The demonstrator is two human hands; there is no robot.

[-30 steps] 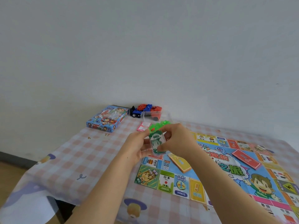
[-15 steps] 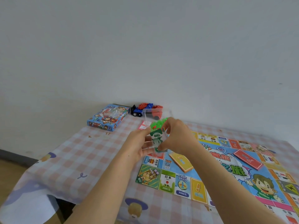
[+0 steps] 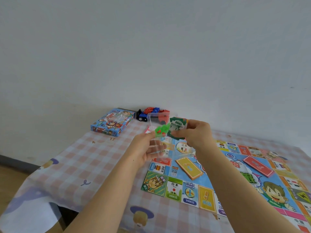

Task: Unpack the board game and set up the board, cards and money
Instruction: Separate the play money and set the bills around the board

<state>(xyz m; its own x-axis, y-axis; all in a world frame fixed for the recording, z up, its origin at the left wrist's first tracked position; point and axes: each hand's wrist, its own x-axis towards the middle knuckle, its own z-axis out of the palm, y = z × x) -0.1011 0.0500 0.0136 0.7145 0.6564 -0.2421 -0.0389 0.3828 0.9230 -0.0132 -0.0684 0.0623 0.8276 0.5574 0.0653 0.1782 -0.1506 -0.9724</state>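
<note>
Obs. The right hand (image 3: pixel 196 134) pinches a green wad of paper play money (image 3: pixel 176 127), with "1000" printed on the top note. Thumb and fingers are curled round its right edge. The wad is in the air above the far left part of the printed colourful game board (image 3: pixel 190 194), long axis roughly upright, face toward the camera.

The left hand (image 3: pixel 144 147) grips a clear plastic zip bag (image 3: pixel 157 143) from its left side. Small green plastic pieces (image 3: pixel 161 130) sit in the bag's upper part. The wad lies just beside the bag's right edge and appears to be outside it; contact cannot be told.

The board lies flat toward the right edge of the counter (image 3: pixel 84 165). On it are a yellow stack of cards (image 3: pixel 189 168) below the hands and a red stack of cards (image 3: pixel 257 166) further right. A blue cardboard game box (image 3: pixel 112 122) sits at the far left corner.

Judgement: the step in hand is getting the money ready to lay down. Key relation: the board lies below and to the right of the wad, so the right hand is the nearer one. The upright wad likely needs turning flat before set-down.
</note>
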